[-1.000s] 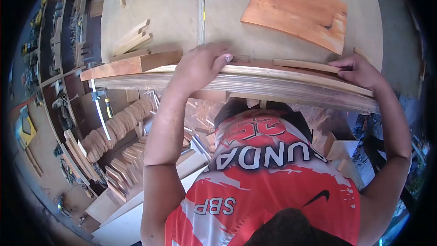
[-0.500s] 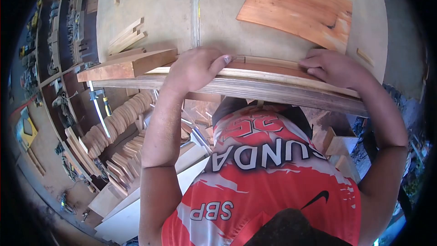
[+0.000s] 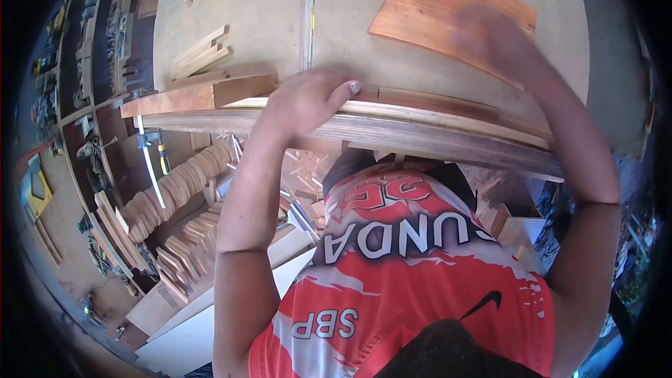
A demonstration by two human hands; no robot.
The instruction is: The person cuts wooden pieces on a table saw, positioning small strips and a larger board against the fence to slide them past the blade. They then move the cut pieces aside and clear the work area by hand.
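Observation:
My left hand [image 3: 306, 103] lies closed over a wooden strip [image 3: 427, 102] along the front edge of the worktable [image 3: 336, 49]. Its thumb points right along the strip, and its other fingers are mostly out of sight. Smeared by motion, my right hand [image 3: 486, 38] is above a reddish-brown wooden board [image 3: 413, 10] lying on the table. Whether it touches the board cannot be made out. Left of my left hand, a thick wooden block [image 3: 175, 97] sits at the table edge.
Several thin sticks [image 3: 201, 54] lie on the table's left side. A bar clamp [image 3: 150, 157] hangs below the left front edge. Stacked round wooden pieces [image 3: 175, 185] and cut boards [image 3: 189, 238] stand lower left. A yellow-handled saw [image 3: 35, 189] lies farther left.
My right hand has left the strip at the table edge and moved forward over the reddish-brown board. My left hand stays on the strip.

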